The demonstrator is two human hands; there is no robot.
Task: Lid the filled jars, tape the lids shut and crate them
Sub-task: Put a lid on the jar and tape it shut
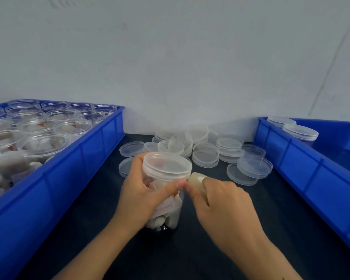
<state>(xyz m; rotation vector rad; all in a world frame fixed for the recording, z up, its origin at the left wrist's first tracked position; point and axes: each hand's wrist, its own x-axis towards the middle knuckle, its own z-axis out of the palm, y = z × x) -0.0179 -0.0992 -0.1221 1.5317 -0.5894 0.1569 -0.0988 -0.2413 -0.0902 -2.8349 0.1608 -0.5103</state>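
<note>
Left hand (139, 190) wraps the lidded jar (166, 190) standing on the dark table (210, 249), thumb pressing just under the lid (167, 165). Right hand (226, 205) grips a pale tape roll (198, 183) against the jar's side — taping in hand. Best to keep the thumb pinning the tape end and pull snug across the lid seam. Counts: two blue crates — left crate (85, 158) holds perhaps a dozen open jars, right crate (301, 158) two lidded ones. Loose lids (228, 146): roughly fifteen, stacked, hard to tell.

Even, soft overhead light; faint shadows; overall soft focus; wide-angle bending at edges; mild compression blur
</note>
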